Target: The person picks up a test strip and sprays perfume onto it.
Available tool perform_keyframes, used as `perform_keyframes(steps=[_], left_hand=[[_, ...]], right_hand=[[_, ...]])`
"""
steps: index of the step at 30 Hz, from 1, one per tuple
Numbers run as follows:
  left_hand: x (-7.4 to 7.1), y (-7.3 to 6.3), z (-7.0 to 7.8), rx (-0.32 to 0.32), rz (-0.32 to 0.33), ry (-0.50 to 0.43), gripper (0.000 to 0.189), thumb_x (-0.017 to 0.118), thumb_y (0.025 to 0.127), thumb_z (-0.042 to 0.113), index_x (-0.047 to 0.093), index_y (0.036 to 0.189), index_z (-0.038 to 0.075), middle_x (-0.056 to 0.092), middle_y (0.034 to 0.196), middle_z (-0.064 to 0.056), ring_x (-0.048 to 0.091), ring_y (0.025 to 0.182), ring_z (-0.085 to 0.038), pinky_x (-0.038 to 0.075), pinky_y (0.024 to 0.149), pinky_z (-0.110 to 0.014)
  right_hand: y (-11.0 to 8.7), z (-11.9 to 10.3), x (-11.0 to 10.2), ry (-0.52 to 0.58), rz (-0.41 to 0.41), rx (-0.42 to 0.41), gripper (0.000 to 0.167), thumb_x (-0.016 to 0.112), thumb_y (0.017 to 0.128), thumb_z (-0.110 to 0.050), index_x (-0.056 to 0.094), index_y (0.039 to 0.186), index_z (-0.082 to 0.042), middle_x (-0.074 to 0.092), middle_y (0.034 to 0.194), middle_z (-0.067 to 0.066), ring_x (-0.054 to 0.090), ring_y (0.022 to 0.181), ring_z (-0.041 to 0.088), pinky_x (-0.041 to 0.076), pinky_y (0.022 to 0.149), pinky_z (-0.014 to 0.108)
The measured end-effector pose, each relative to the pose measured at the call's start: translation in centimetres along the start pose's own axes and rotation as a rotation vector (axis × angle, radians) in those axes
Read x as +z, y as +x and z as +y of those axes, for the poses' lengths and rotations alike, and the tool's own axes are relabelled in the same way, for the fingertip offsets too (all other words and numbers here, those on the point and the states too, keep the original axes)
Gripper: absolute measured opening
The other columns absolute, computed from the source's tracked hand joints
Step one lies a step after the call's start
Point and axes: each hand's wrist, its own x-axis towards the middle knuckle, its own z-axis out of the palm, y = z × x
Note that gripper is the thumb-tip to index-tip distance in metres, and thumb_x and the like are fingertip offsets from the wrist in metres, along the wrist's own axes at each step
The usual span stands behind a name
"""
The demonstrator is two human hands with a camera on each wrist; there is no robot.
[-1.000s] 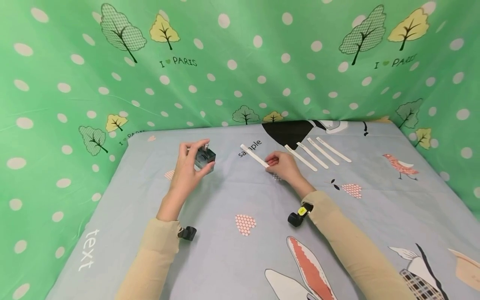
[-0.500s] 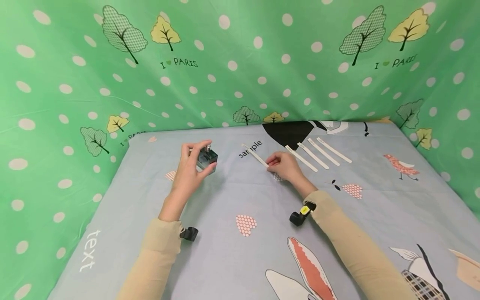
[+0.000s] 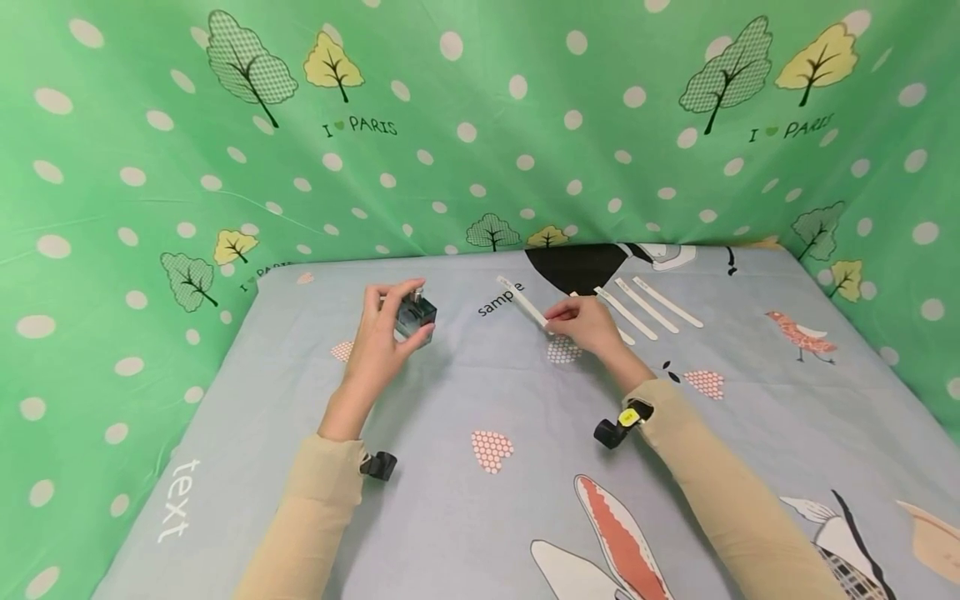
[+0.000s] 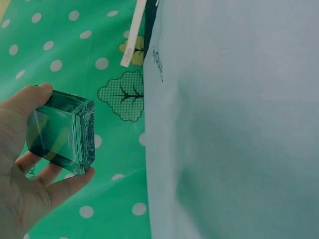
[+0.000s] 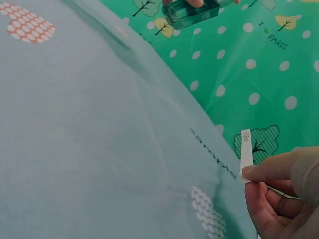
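Observation:
In the head view my left hand (image 3: 375, 337) holds a square perfume bottle (image 3: 416, 321) of dark teal glass, raised above the cloth. The thumb and fingers grip opposite sides of its clear body (image 4: 62, 132) in the left wrist view; a silver sprayer neck shows near the forefinger. My right hand (image 3: 588, 323) pinches a white paper test strip (image 3: 522, 302) by its near end between thumb and fingers. The strip slants up and left toward the bottle, apart from it. Small dark print marks its far end (image 5: 245, 135) in the right wrist view.
Several more white strips (image 3: 660, 304) lie side by side on the cloth right of my right hand, which partly covers the nearest. A pale blue printed cloth (image 3: 435, 508) covers the table. Behind it hangs a green dotted curtain (image 3: 420, 92).
My right hand has moved right and slightly away from me with the strip, now overlapping the nearest strip on the cloth. The left hand keeps the bottle in nearly the same place.

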Motion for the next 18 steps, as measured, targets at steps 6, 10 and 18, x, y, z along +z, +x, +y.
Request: perform_keyframes(steps=[6, 10, 18], left_hand=[[0.1, 0.1, 0.0, 0.004, -0.002, 0.005, 0.063, 0.075, 0.090, 0.023, 0.044, 0.145, 0.029, 0.038, 0.123, -0.017, 0.053, 0.105, -0.032, 0.051, 0.083, -0.048], [0.2, 0.2, 0.2, 0.006, -0.002, 0.006, 0.064, 0.076, 0.090, 0.023, 0.044, 0.145, 0.029, 0.038, 0.123, -0.017, 0.053, 0.106, -0.032, 0.051, 0.085, -0.049], [0.5, 0.4, 0.4, 0.018, -0.004, 0.003, 0.063, 0.075, 0.090, 0.023, 0.044, 0.145, 0.029, 0.039, 0.122, -0.017, 0.052, 0.105, -0.032, 0.051, 0.086, -0.050]], right_hand=[[-0.2, -0.2, -1.1, 0.026, 0.020, 0.001, 0.020, 0.076, 0.086, -0.010, 0.076, 0.103, -0.001, 0.075, 0.091, 0.015, 0.061, 0.064, -0.002, 0.052, 0.065, 0.016], [-0.6, -0.5, -1.7, 0.043, 0.024, 0.005, 0.020, 0.077, 0.085, -0.010, 0.076, 0.103, -0.001, 0.076, 0.090, 0.014, 0.062, 0.064, -0.002, 0.053, 0.064, 0.016], [-1.3, -1.0, -2.7, 0.096, 0.007, -0.011, 0.022, 0.076, 0.085, -0.008, 0.074, 0.104, 0.002, 0.074, 0.081, 0.003, 0.062, 0.064, -0.003, 0.053, 0.063, 0.015]])
